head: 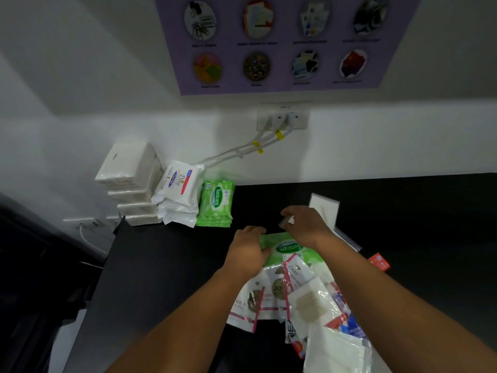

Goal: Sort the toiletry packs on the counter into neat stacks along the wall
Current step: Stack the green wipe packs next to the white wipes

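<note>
Three stacks stand against the wall at the back left of the black counter: white tissue packs, white Dove wipe packs and green Sanicare wipe packs. A loose green Sanicare pack lies on top of a jumbled pile of packs in the middle. My left hand grips this pack's left edge. My right hand hovers just past its far edge with fingers curled, and I cannot tell whether it touches the pack.
A white box stands behind my right hand. A small red packet lies to the right. White cables run down from a wall socket toward the stacks. The counter's left edge drops off beside the tissue stack.
</note>
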The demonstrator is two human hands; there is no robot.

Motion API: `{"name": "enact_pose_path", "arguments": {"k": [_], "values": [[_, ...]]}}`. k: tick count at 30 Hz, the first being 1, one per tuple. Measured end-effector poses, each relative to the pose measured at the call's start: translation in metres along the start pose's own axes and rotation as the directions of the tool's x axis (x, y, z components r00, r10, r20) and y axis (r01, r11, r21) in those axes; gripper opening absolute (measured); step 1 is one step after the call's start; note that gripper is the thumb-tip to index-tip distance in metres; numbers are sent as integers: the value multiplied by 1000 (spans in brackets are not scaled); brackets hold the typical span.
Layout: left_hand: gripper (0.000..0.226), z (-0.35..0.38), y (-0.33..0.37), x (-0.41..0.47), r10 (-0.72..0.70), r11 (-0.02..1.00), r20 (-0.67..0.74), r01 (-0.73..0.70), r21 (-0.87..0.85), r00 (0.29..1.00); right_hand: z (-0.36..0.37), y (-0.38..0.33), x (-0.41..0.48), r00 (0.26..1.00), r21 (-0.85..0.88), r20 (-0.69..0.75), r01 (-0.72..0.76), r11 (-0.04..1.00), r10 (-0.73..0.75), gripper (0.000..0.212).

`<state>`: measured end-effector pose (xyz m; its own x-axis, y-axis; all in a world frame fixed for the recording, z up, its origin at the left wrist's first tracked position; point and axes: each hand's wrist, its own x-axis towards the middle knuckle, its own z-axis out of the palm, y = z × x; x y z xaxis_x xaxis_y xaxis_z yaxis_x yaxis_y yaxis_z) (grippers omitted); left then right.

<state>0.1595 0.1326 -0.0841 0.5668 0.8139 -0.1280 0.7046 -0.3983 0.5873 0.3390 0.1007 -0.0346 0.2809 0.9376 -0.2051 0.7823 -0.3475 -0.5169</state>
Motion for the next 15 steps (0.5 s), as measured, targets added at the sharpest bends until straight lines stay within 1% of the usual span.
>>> {"name": "enact_pose_path", "arguments": {"k": [3,4,6,7,10,12,15], "values": [[76,8,11,1,-41,986,97,25,164,994,-6,26,-15,991,-174,126,-15,985,38,52],[81,9,15,3,-65,978,133,37,204,989,-5,34,-18,988,-241,154,5,971,33,57],[88,8,23,5,-99,960,198,41,275,975,0,48,-25,986,-343,165,61,937,-4,60],[89,8,25,7,-109,951,217,38,307,970,3,52,-28,988,-361,154,71,930,-16,62],[89,8,30,12,-141,922,226,44,384,964,13,63,-36,992,-330,115,78,941,-42,68],[87,6,33,16,-175,895,239,53,443,955,18,66,-38,994,-313,89,93,945,-68,64],[75,4,38,18,-217,865,276,53,499,936,22,69,-40,992,-295,90,110,949,-87,58]]}}
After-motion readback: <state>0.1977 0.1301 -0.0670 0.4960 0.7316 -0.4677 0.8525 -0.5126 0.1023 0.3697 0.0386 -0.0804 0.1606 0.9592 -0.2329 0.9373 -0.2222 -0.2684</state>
